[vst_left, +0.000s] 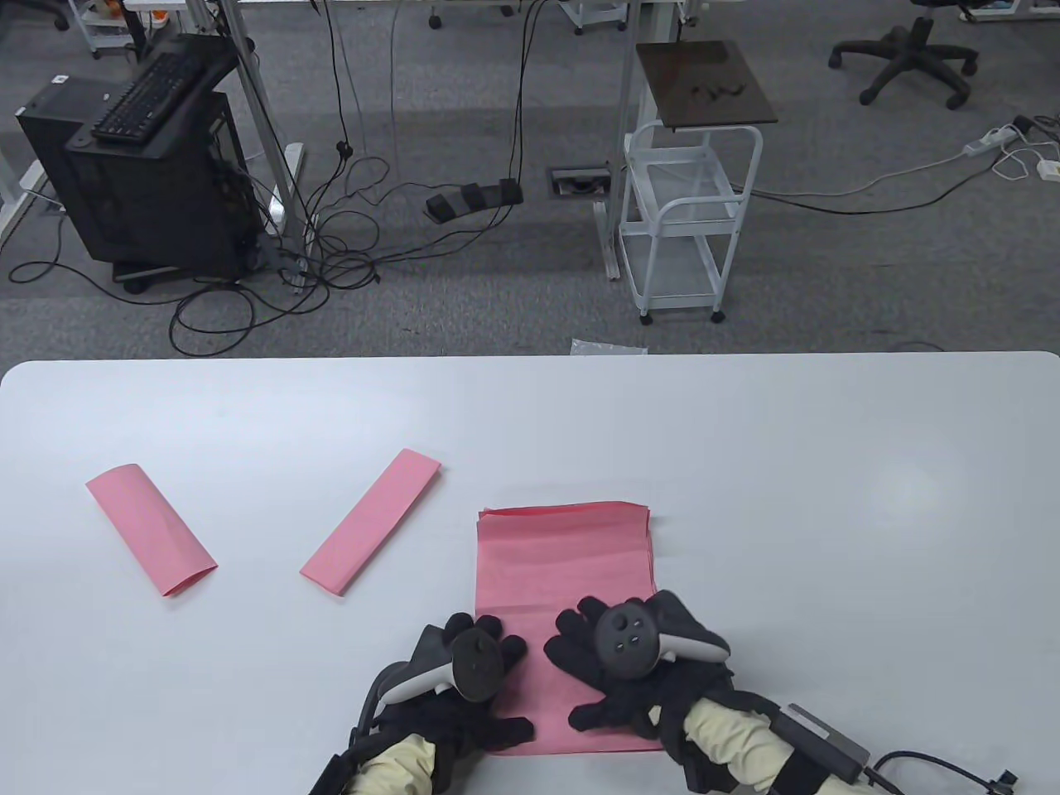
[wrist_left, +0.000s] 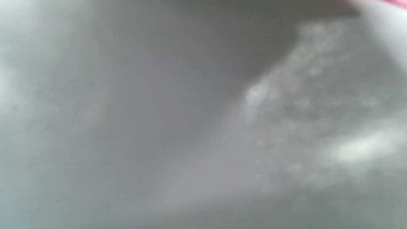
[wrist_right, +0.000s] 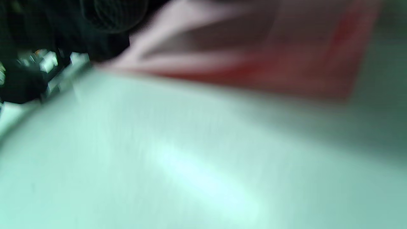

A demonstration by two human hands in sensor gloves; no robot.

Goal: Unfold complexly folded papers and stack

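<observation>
Hands rest on pink paper at the near edge of the white tabletop [vst_left: 745, 464]. The left hand [vst_left: 464, 687] lies flat on the left side of the stack [vst_left: 563, 563], with its fingers spread wide. The right hand [vst_left: 638, 662] lies flat on the right side of the stack, and its fingers are spread wide too. Both hands press down on the paper. Neither hand grips or pinches anything. A dark tracker sits on the back of each hand.

The stack is made of open pink sheets lying one on top of another. You can see the sheet edges at the far end, a little uneven. The stack lies near the middle of the tabletop, close to the person.

Two more pink papers lie to the left, and they are folded into long strips. One strip [vst_left: 371, 520] lies just left of the stack, tilted. The other strip [vst_left: 151, 528] lies well to the left of it, tilted the other way. The two strips do not touch each other or the stack.

The left wrist view is a grey blur, with a tiny bit of pink at the top right corner. The right wrist view is blurry as well, but it shows pink paper [wrist_right: 254, 60] lying on the tabletop [wrist_right: 190, 159], with dark glove at the top left.
</observation>
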